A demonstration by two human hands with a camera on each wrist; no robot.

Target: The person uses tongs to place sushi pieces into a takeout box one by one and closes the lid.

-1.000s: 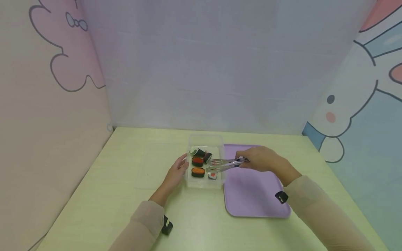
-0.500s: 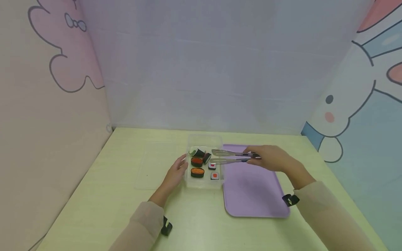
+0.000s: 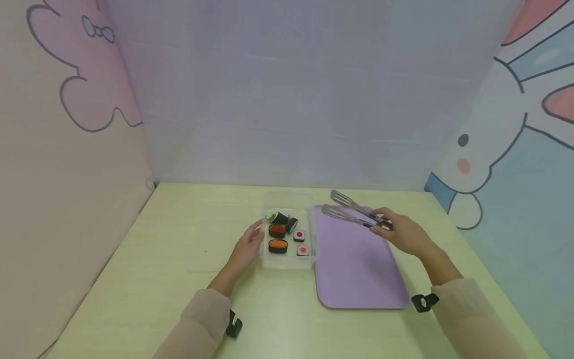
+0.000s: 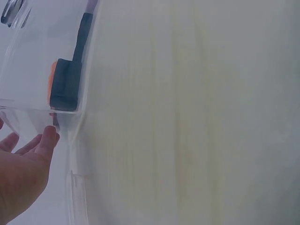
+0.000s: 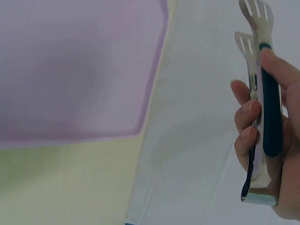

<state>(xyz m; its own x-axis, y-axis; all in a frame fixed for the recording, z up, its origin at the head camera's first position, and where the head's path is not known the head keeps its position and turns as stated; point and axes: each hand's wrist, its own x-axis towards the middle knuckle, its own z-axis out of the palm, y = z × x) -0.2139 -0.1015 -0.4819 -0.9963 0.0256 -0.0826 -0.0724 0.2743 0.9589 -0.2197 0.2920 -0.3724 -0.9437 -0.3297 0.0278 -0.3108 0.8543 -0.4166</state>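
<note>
My left hand (image 3: pixel 242 249) rests its fingertips against the left wall of a clear plastic box (image 3: pixel 288 263). Inside the box lie sushi pieces: an orange-topped one (image 3: pixel 278 246), a red-topped one (image 3: pixel 276 230), two small rolls with red centres, such as this roll (image 3: pixel 303 250), and two dark seaweed-wrapped pieces at the back, one being a green-tipped roll (image 3: pixel 280 218). Over the purple tray, my right hand (image 3: pixel 405 233) grips metal tongs (image 3: pixel 343 215) by their dark handles. The tongs' slotted tips stand apart with nothing between them, as the right wrist view also shows for the tongs (image 5: pixel 271 108).
The purple tray (image 3: pixel 358 284) lies right of the box, close to it. A flat transparent lid (image 3: pixel 211 239) lies on the pale table (image 3: pixel 269 319) to the left. Printed cloth walls (image 3: pixel 287 99) enclose the table at the back and both sides.
My right hand has drawn the tongs up and right, from over the box's right side to above the tray. Both small rolls now show uncovered in the box. The left hand stays at the box.
</note>
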